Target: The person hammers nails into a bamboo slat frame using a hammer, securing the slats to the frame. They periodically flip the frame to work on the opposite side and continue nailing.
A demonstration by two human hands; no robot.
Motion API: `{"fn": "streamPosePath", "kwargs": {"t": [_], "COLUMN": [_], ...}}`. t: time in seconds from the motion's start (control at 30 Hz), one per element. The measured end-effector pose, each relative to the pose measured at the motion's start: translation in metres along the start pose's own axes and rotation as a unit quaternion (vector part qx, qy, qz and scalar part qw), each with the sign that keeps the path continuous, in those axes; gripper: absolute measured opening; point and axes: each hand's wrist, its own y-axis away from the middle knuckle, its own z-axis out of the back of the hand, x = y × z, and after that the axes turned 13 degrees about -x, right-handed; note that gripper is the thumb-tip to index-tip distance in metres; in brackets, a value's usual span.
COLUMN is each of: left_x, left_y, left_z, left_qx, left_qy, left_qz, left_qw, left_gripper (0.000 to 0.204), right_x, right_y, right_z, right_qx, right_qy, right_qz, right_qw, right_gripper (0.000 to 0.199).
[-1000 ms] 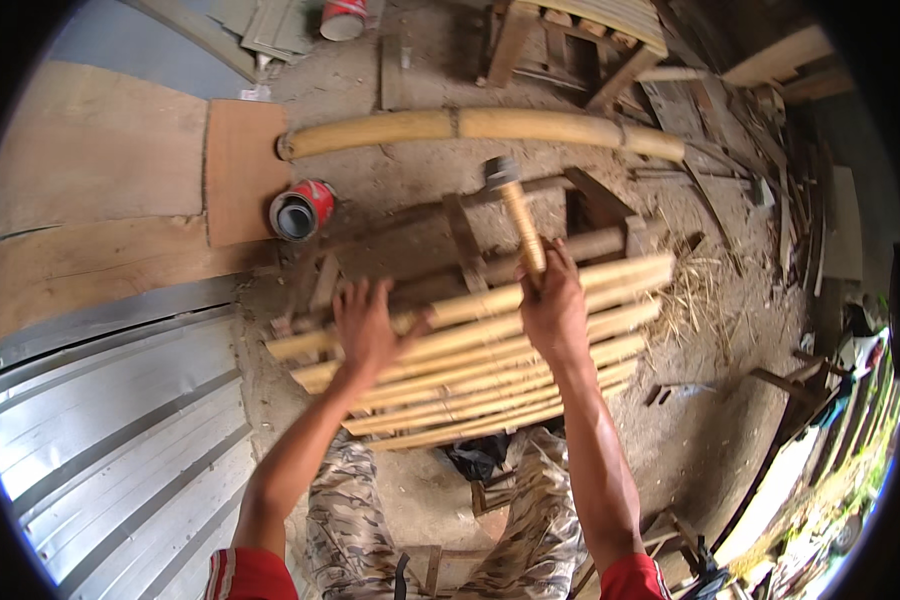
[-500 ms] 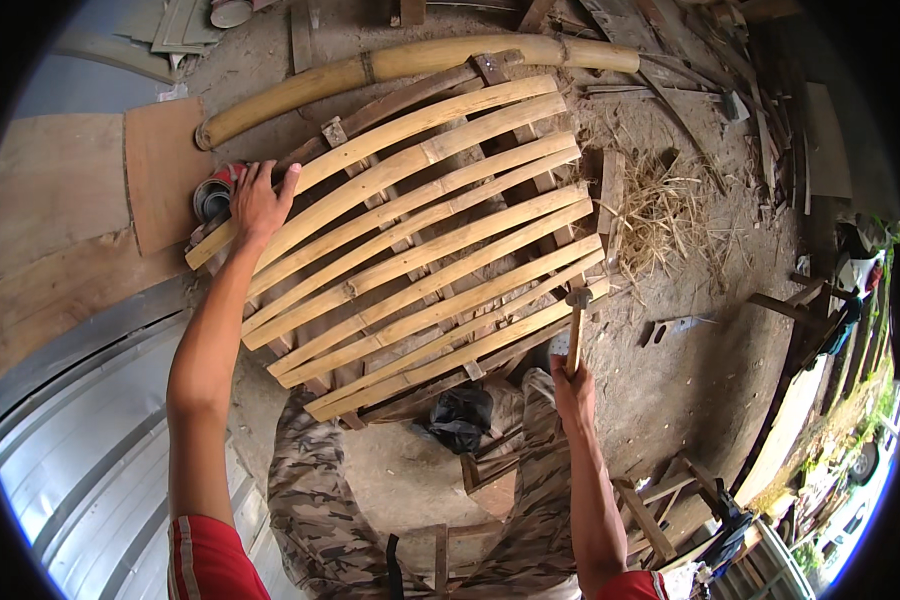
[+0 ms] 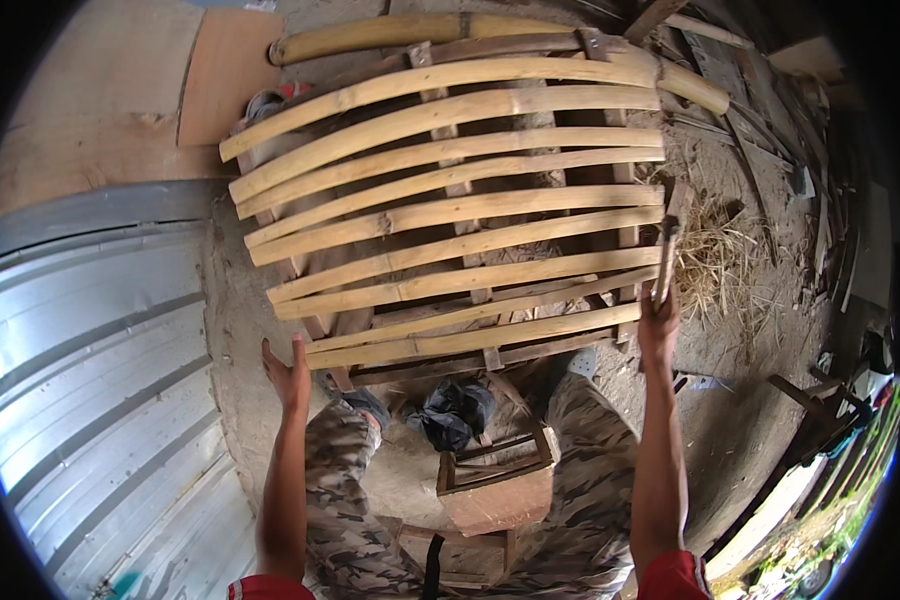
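Hammer (image 3: 664, 262) has dropped from mid-frame to the right edge, right hand (image 3: 658, 325) clamped around its handle. Left hand (image 3: 290, 375), fingers spread, has left the bamboo slat panel (image 3: 450, 215), now filling the upper centre; striking looks paused.

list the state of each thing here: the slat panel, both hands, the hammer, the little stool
bamboo slat panel: raised, tilted, slats fixed across wooden crosspieces
left hand: open, palm at the panel's lower left edge
right hand: closed on the hammer handle, at the panel's right edge
hammer: held upright, head up
wooden stool: standing on the ground between the legs
bamboo pole: lying beyond the panel
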Motion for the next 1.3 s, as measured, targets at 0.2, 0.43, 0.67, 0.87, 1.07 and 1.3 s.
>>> {"fn": "streamPosePath", "kwargs": {"t": [0.2, 0.43, 0.67, 0.87, 1.07, 1.3], "left_x": [-0.009, 0.001, -0.003, 0.038, 0.08, 0.064], "left_y": [0.014, 0.007, 0.017, 0.016, -0.01, 0.018], "left_z": [-0.033, -0.042, -0.016, -0.025, -0.048, -0.071], "left_qx": [0.067, 0.061, 0.003, 0.002, 0.024, -0.037], "left_qy": [0.199, 0.323, 0.326, 0.298, 0.222, 0.091], "left_qz": [0.009, 0.032, 0.09, 0.056, 0.094, -0.003], "left_qw": [0.978, 0.944, 0.941, 0.953, 0.97, 0.995], "left_gripper": [0.085, 0.059, 0.062, 0.065, 0.076, 0.088], "right_x": [-0.058, -0.047, -0.045, -0.052, -0.036, -0.115], "right_y": [-0.057, -0.062, -0.05, -0.033, -0.026, -0.064], "right_z": [-0.004, -0.023, -0.017, -0.018, -0.029, -0.039], "right_qx": [0.023, 0.009, 0.008, 0.057, 0.063, 0.029], "right_qy": [-0.132, -0.27, -0.283, -0.224, -0.029, -0.009], "right_qz": [-0.048, -0.079, -0.161, -0.144, -0.002, -0.004], "right_qw": [0.99, 0.96, 0.946, 0.962, 0.998, 1.0], "right_gripper": [0.063, 0.049, 0.037, 0.034, 0.05, 0.056]}}
